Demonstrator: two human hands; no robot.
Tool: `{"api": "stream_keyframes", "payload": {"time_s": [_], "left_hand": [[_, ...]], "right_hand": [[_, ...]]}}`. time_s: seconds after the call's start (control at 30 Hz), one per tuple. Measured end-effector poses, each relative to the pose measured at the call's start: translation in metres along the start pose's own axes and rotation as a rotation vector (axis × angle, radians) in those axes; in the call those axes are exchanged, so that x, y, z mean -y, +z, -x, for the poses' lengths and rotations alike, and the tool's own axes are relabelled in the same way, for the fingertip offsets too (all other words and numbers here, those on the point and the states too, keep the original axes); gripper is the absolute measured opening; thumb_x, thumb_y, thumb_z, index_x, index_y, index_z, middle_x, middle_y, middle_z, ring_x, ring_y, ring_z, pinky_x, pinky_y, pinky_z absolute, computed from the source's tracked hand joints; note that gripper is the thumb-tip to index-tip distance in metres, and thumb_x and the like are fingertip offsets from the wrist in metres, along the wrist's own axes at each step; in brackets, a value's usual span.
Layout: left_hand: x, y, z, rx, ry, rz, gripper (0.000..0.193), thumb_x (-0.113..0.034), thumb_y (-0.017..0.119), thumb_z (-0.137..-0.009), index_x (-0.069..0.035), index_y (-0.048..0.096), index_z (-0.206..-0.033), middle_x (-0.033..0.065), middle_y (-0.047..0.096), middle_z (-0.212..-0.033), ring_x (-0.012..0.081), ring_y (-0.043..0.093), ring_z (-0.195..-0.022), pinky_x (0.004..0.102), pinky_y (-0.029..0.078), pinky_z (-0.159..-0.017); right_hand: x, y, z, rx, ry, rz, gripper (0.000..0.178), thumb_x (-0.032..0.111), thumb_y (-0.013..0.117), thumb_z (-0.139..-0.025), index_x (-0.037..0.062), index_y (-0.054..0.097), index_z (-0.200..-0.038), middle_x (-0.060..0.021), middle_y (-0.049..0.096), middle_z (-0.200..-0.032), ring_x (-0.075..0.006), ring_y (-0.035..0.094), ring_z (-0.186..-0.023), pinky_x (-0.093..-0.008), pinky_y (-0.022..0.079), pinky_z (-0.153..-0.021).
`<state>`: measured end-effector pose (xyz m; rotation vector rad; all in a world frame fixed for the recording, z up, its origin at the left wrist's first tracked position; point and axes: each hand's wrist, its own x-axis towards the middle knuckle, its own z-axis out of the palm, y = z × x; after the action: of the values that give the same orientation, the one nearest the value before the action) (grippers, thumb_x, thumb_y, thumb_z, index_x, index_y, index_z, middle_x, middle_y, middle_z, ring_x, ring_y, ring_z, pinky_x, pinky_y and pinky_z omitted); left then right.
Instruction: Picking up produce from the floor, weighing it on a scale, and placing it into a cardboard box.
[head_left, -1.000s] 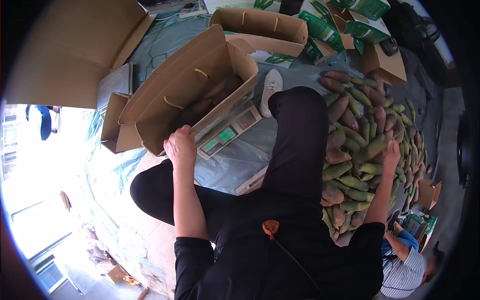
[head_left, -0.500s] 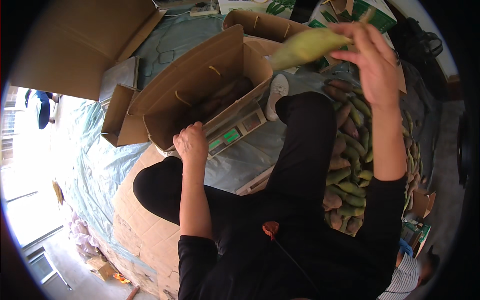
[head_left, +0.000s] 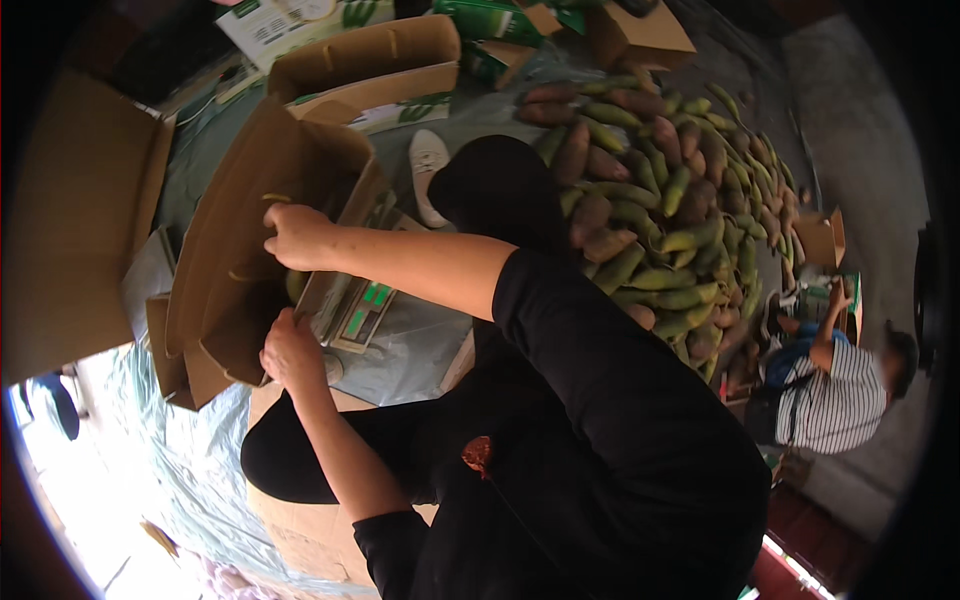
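My left hand (head_left: 293, 352) is closed on the near edge of a tall cardboard box (head_left: 215, 235). This box stands on a scale (head_left: 362, 315) with a lit green display. Over the box's opening is my right hand (head_left: 303, 238), its fingers curled beside a yellow rope handle (head_left: 276, 198) on the inner wall. Whether these fingers hold anything is hidden. Just below that hand, part of a green vegetable (head_left: 296, 286) shows inside the box. The rest of the inside is dark and partly covered by my hands.
A large pile of long green and reddish-brown vegetables (head_left: 660, 200) spreads across the floor on the right. Another open box (head_left: 365, 65) stands behind mine. Farther right, a person in a striped shirt (head_left: 835, 400) sits by a small carton (head_left: 822, 238).
My right hand has swung from the upper right, where it held a long green vegetable, down left to the box. My left hand stays on the box edge. The view has turned toward the pile.
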<state>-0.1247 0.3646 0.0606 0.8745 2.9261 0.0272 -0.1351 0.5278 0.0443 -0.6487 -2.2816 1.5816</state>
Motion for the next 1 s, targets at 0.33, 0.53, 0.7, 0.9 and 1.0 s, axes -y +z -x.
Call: {"api": "stream_keyframes", "payload": {"time_s": [0.33,0.53,0.7,0.9,1.0], "left_hand": [[-0.008,-0.007,0.001,0.043,-0.014,0.039,0.018,-0.021,0.061,-0.081,-0.007,0.062,-0.092,0.0161,0.066,-0.085,0.0361,0.063,-0.081,0.0444,0.048,-0.069],[-0.005,0.002,-0.004,0.025,0.024,0.098,0.02,-0.02,0.06,-0.08,-0.001,0.061,-0.088,0.0218,0.063,-0.081,0.0395,0.061,-0.078,0.0451,0.047,-0.068],[-0.006,0.005,-0.005,0.07,0.01,0.083,0.026,-0.025,0.059,-0.081,-0.003,0.061,-0.094,0.0212,0.064,-0.085,0.0391,0.061,-0.081,0.0453,0.047,-0.069],[-0.005,0.009,-0.006,0.033,0.062,0.091,0.02,-0.019,0.058,-0.081,0.0,0.06,-0.087,0.0219,0.063,-0.078,0.0385,0.062,-0.072,0.0445,0.047,-0.064],[0.002,0.01,-0.004,0.007,0.067,0.126,0.019,-0.018,0.058,-0.081,0.001,0.06,-0.087,0.0222,0.063,-0.077,0.0386,0.062,-0.072,0.0439,0.048,-0.063]], "right_hand": [[-0.005,-0.255,0.039,-0.072,-0.127,0.176,0.026,0.019,0.063,-0.082,0.0026,0.063,-0.103,-0.0115,0.066,-0.097,-0.0181,0.063,-0.088,-0.029,0.049,-0.078],[-0.16,-0.354,0.151,-0.328,0.194,0.53,0.022,0.021,0.062,-0.076,0.0048,0.064,-0.092,-0.0149,0.065,-0.09,-0.033,0.061,-0.085,-0.0407,0.048,-0.073],[-0.26,-0.373,0.276,-0.303,0.507,0.719,0.02,0.018,0.062,-0.076,0.0007,0.064,-0.086,-0.017,0.063,-0.09,-0.0336,0.059,-0.087,-0.0424,0.046,-0.075],[-0.323,-0.362,0.376,-0.497,1.099,0.61,0.03,0.022,0.067,-0.076,-0.0023,0.064,-0.092,-0.0207,0.064,-0.094,-0.0365,0.059,-0.091,-0.0431,0.047,-0.077],[-0.34,-0.357,0.387,-0.595,1.283,0.407,0.05,0.02,0.066,-0.079,0.0051,0.053,-0.125,-0.0169,0.061,-0.11,-0.0283,0.06,-0.096,-0.0397,0.049,-0.08]]}}
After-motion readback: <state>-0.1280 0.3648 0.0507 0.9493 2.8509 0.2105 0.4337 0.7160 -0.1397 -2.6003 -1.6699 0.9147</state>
